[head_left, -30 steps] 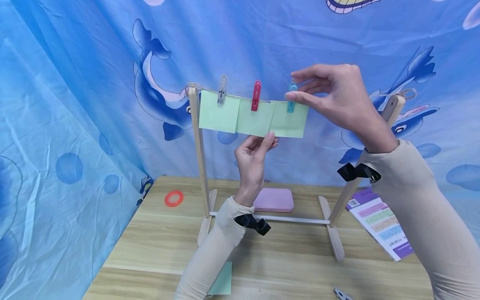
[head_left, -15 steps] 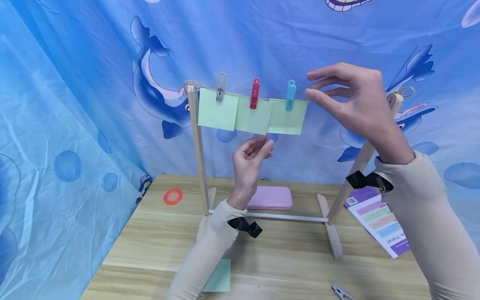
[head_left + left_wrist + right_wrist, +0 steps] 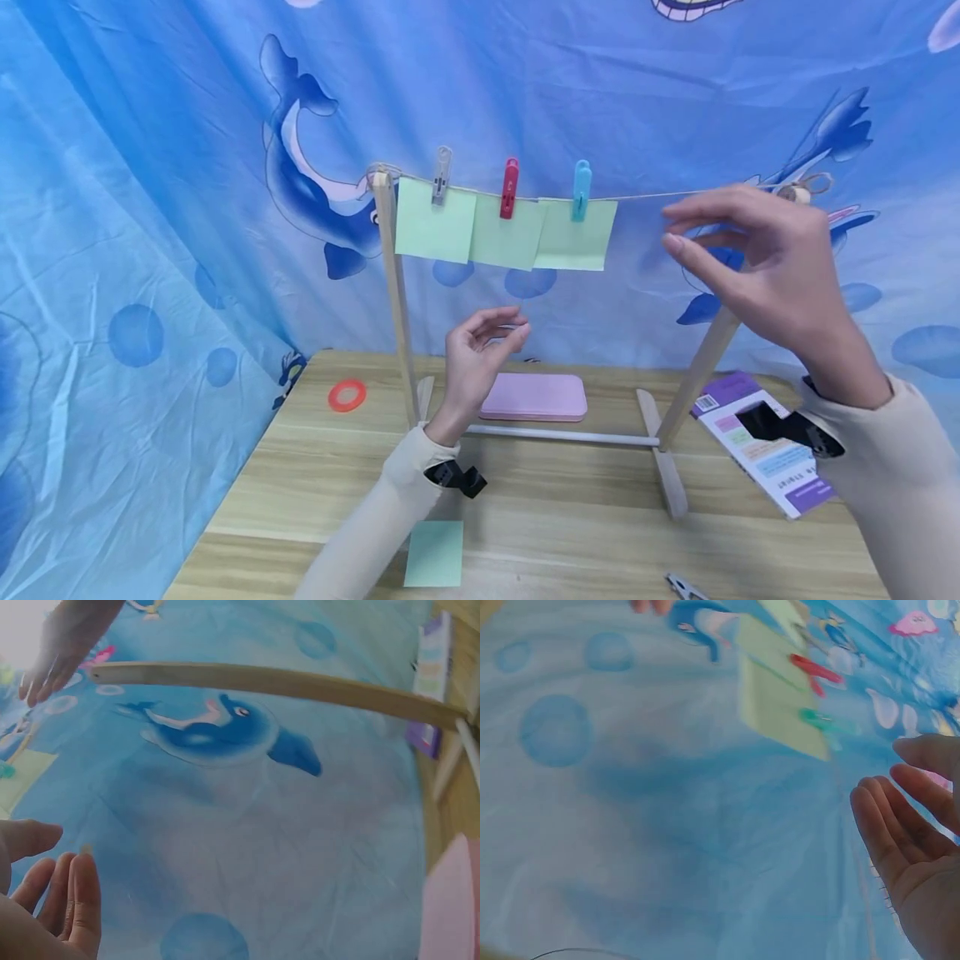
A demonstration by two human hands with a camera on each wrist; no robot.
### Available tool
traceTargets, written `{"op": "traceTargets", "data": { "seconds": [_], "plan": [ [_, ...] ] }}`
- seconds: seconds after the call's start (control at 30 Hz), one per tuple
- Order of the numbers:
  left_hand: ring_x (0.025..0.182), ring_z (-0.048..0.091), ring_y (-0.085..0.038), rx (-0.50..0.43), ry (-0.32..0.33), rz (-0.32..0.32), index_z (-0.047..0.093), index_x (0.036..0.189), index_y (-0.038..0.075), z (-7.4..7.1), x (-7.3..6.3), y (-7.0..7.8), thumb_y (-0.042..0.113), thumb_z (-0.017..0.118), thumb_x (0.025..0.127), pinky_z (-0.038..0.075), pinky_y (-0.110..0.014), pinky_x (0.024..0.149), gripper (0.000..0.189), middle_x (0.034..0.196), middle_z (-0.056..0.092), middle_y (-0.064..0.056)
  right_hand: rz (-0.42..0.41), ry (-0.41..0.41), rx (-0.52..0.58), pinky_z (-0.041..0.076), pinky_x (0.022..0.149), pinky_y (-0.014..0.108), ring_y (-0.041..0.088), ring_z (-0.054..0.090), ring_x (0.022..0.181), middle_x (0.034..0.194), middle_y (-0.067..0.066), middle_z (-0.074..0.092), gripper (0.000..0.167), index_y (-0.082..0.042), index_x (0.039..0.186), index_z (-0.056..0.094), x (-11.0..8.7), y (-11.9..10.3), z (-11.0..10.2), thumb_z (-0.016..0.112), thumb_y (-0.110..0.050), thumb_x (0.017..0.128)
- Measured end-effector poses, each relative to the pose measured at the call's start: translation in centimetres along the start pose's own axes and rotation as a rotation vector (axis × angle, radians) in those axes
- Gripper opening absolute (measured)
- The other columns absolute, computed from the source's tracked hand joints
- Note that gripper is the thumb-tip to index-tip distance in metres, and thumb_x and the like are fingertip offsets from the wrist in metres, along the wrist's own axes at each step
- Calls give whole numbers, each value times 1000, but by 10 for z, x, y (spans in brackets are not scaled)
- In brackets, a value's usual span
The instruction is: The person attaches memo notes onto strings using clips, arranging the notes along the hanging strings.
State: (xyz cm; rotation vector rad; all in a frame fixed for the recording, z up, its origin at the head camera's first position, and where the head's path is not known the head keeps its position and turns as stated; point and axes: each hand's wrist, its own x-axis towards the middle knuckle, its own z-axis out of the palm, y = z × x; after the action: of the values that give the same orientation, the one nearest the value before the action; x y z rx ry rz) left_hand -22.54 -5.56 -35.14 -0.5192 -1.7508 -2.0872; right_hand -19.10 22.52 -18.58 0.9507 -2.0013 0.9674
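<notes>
Three pale green paper squares hang side by side from a string (image 3: 652,196) on a wooden frame. A clear clothespin (image 3: 441,177) grips the left square (image 3: 435,225), a red clothespin (image 3: 509,188) the middle square (image 3: 504,237), a blue clothespin (image 3: 581,192) the right square (image 3: 573,246). My left hand (image 3: 480,358) is below the papers, apart from them, with relaxed fingers and nothing in its grasp. To the right of the blue clothespin, my right hand (image 3: 765,267) is held near the string, thumb and fingers parted and holding nothing.
On the table (image 3: 555,533) lie a loose green paper square (image 3: 435,554), a grey clothespin (image 3: 684,586), an orange-red ring (image 3: 347,396), a pink case (image 3: 534,397) and a purple-and-white packet (image 3: 765,450). The frame's wooden posts (image 3: 397,308) rise at either side before a blue curtain (image 3: 187,250).
My right hand has let go of the blue clothespin and moved right and down. My left hand has left the right paper's lower edge and dropped down and left.
</notes>
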Motion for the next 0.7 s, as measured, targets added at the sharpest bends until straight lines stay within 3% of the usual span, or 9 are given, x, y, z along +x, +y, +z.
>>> {"op": "traceTargets", "data": {
  "seconds": [0.2,0.37,0.6,0.7],
  "plan": [
    [97,73,-15,122,-78,-26,73,122,9,-18,-10,-7,13,80,93,65,-29,82,31,116,76,-16,33,-70,-87,56,85,5,-4,70,95,113,-19,72,44,-6,115,78,-34,15,0,80,17,78],
    [99,73,-16,222,-137,-71,71,128,15,-42,-24,-11,15,81,92,64,-30,81,37,118,74,-15,54,-145,-85,57,84,6,-7,69,95,116,-23,70,46,-10,116,77,-65,24,8,82,14,77],
    [99,73,-19,376,-203,-149,69,130,19,-80,-42,-14,17,82,91,64,-28,79,41,119,75,-7,152,-276,-67,60,76,11,-2,73,85,113,-7,76,42,-19,117,76,-116,28,24,82,5,84],
    [99,74,-22,435,-221,-174,69,129,18,-92,-52,-16,17,83,90,64,-27,76,41,120,75,-9,203,-313,-65,60,75,11,0,74,83,107,-5,77,41,-23,117,75,-137,31,29,82,2,86]
  ]
}}
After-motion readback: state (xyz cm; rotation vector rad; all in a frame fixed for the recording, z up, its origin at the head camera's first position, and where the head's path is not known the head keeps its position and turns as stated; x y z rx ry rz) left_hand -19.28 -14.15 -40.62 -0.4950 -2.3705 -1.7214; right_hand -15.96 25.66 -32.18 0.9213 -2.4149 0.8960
